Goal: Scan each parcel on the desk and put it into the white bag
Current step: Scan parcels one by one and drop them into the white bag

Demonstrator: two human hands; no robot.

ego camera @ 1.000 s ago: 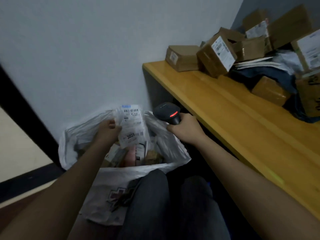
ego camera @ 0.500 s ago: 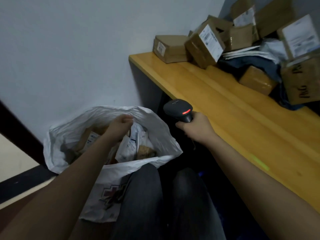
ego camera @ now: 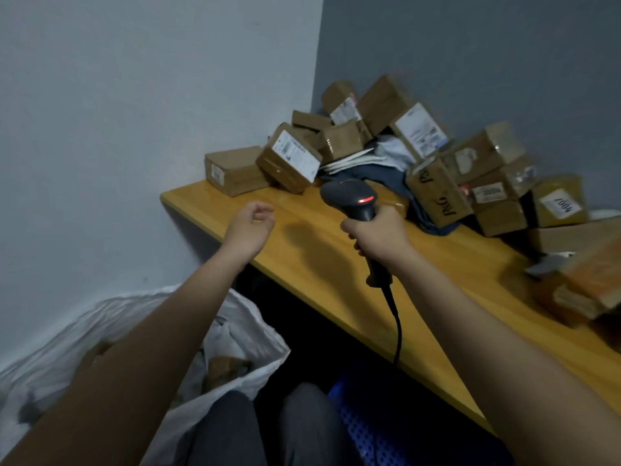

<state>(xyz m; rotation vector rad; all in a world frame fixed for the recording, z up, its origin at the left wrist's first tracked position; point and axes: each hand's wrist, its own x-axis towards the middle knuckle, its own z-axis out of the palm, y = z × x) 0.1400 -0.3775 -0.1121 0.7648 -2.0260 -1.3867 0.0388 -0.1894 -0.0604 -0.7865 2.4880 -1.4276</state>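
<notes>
Parcels [ego camera: 396,156], brown taped labelled boxes heaped on desk [ego camera: 302,237]; left hand [ego camera: 250,223] loosely curled, empty, right hand [ego camera: 376,235] gripping scanner [ego camera: 353,196].

A yellow wooden desk [ego camera: 319,250] stands in the wall corner. Brown cardboard parcels [ego camera: 396,153] lie heaped at its far end. One flat brown box [ego camera: 235,169] sits at the left edge.

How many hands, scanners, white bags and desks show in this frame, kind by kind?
Hands: 2 (left hand holds nothing, right hand grips the scanner)
Scanner: 1
White bag: 1
Desk: 1
Total: 5
</notes>
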